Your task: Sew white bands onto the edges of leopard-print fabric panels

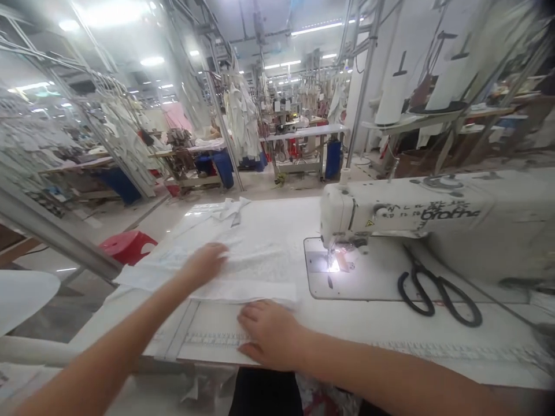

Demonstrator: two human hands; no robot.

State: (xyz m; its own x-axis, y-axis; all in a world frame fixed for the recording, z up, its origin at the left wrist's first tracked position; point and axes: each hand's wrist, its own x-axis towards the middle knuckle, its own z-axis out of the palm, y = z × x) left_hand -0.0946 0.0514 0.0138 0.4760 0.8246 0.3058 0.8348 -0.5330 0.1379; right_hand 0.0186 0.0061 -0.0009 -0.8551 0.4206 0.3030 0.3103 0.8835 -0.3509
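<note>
A white piece of fabric (251, 268) lies spread on the white sewing table, left of the sewing machine's needle area. My left hand (207, 263) is over the fabric's middle-left part, palm down and a little blurred, its fingers apart. My right hand (273, 332) rests flat near the table's front edge, fingertips at the fabric's near edge and thumb spread. Neither hand grips anything that I can see. A smaller crumpled white cloth (229, 212) lies at the far side of the table.
The lit sewing machine (390, 214) stands at the right, with black-handled scissors (427, 289) beside its bed. A measuring tape strip (212, 340) runs along the table's front edge. A red stool (128, 245) is beyond the left side. Large thread cones (391, 98) stand behind the machine.
</note>
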